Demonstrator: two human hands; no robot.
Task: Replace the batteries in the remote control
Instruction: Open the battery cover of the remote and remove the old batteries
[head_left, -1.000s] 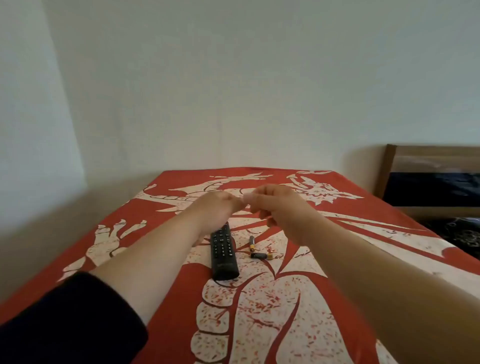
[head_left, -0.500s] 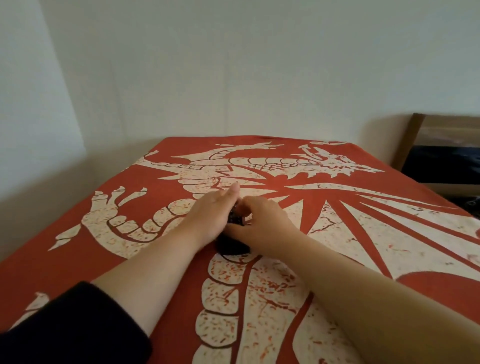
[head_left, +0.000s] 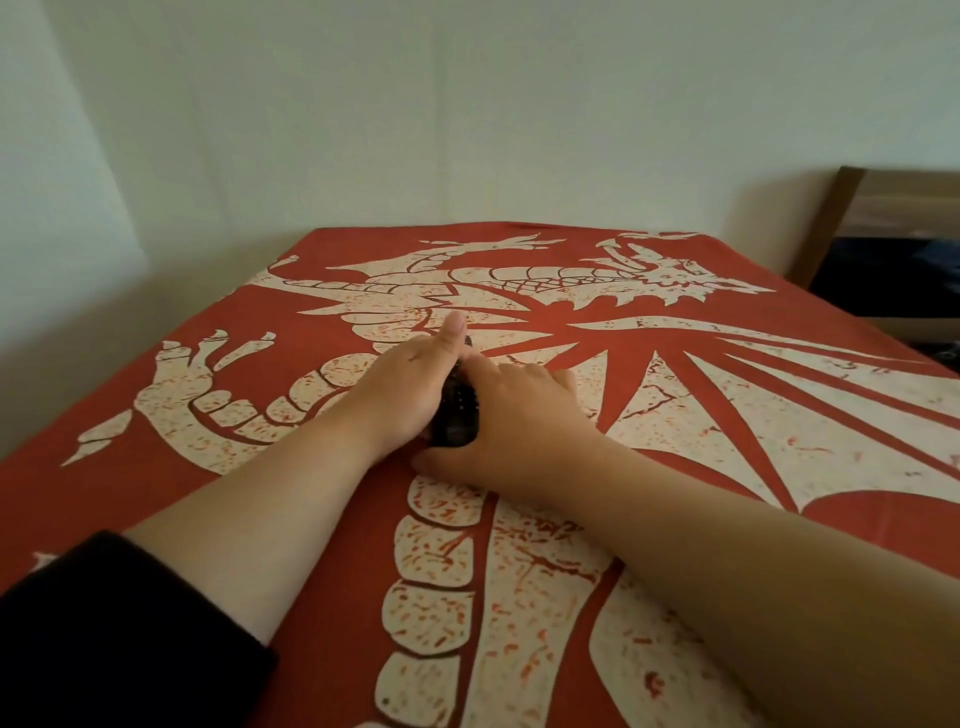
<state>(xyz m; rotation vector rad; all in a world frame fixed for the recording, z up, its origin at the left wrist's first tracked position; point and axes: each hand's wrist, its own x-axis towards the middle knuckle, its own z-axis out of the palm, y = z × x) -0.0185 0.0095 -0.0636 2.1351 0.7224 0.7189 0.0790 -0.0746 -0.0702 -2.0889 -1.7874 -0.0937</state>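
The remote control is a black, slim bar lying on the red cloth printed with a cream dragon; it sits just below the dragon's body, over the line of scaled segments that runs down the print. Only its near end and a strip of its middle show, button side up, with rows of small raised keys visible as dull dots. The rest is covered by the two hands that close in on it from either side. Its far tip peeks out dark just beside the left thumb.

The left hand lies along the remote's left edge, palm turned inward against it, thumb stretched straight ahead and pointing toward the dragon's neck; its fingers are tucked out of sight beneath or beside the remote, so how tightly they grasp cannot be told. A black sleeve covers the left forearm near the camera.

The right hand lies palm down over the remote's right side, fingers loosely spread and curved onto the cloth, thumb hooked round the near end. It cups the remote rather than pinching it. Batteries cannot be seen; the hands hide that patch of cloth.
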